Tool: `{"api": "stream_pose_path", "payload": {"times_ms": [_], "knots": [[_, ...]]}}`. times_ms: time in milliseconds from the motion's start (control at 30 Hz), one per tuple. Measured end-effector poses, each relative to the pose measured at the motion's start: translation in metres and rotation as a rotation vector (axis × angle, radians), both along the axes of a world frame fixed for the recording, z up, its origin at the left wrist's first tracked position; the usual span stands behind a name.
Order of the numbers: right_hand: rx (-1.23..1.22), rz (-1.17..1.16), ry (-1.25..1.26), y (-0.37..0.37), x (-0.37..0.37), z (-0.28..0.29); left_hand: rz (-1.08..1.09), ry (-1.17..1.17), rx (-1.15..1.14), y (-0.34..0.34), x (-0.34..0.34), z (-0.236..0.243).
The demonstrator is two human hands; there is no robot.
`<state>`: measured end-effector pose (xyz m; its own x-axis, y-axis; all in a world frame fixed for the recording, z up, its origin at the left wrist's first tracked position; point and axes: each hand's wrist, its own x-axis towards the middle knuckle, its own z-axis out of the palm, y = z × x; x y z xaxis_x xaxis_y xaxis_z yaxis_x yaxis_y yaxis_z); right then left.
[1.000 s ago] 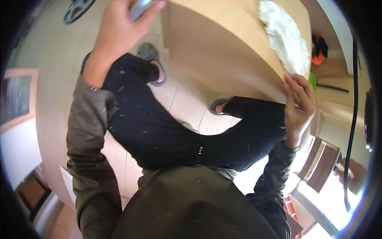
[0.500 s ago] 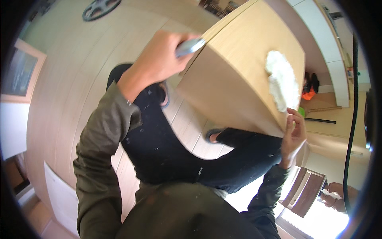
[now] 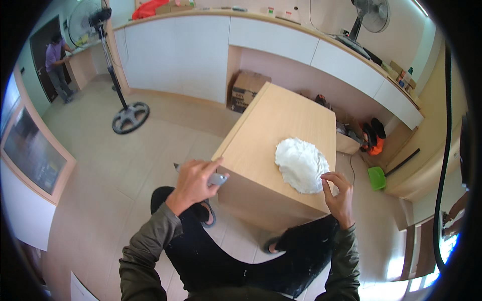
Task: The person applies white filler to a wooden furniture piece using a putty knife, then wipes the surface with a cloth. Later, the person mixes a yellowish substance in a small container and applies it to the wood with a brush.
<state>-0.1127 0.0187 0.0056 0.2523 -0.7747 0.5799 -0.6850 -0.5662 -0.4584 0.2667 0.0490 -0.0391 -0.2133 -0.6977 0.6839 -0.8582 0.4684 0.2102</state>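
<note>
A light wooden cabinet [image 3: 268, 120] stands between my knees, its flat top facing up. On that top lies a crumpled, fluffy white wad [image 3: 301, 165], like cotton or soft cloth. My right hand [image 3: 339, 198] is closed at the wad's right edge, thumb and forefinger pinching it. At the cabinet's near left corner is my left hand [image 3: 195, 181], wrapped round a grey utility knife [image 3: 217, 179]. The knife's dark, pointed end sticks out past the left side of the hand, and a fingertip meets the cabinet's edge.
A standing fan [image 3: 130, 118] is at the left, with another person [image 3: 57, 67] beyond it. White cupboards [image 3: 175, 52] line the back wall. A cardboard box [image 3: 248, 88] sits behind the cabinet. On the right are a green dustpan [image 3: 376, 178] and a hanging black cable [image 3: 447, 150].
My view has swung up and levelled, bringing the back wall into sight. My left hand appears lower beside the cabinet's corner, still holding the knife. The right hand stays at the wad's edge.
</note>
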Motion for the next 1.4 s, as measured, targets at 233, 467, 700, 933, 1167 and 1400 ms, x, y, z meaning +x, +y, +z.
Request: {"api": "stream_pose_path", "payload": {"times_ms": [233, 467, 700, 933, 1167, 1400], "knots": [[0.075, 0.119, -0.012, -0.058, -0.022, 0.001, 0.19, -0.03, 0.315, -0.028, -0.021, 0.018], [0.18, 0.16, 0.06, -0.081, -0.017, -0.026, 0.279, 0.09, 0.622, -0.026, -0.004, 0.032], [0.308, 0.357, 0.13, -0.097, -0.005, -0.005, 0.408, -0.049, 1.033, -0.044, -0.023, 0.056], [0.373, 0.322, 0.183, -0.096, 0.007, 0.008, 0.492, 0.013, 1.073, -0.062, -0.035, 0.059], [0.616, 0.556, 0.276, -0.123, -0.023, -0.022, 0.443, 0.09, 1.079, -0.025, -0.018, 0.116], [0.965, 0.444, 0.762, -0.119, -0.037, -0.079, 0.826, 0.447, 1.465, 0.102, 0.077, 0.149]]}}
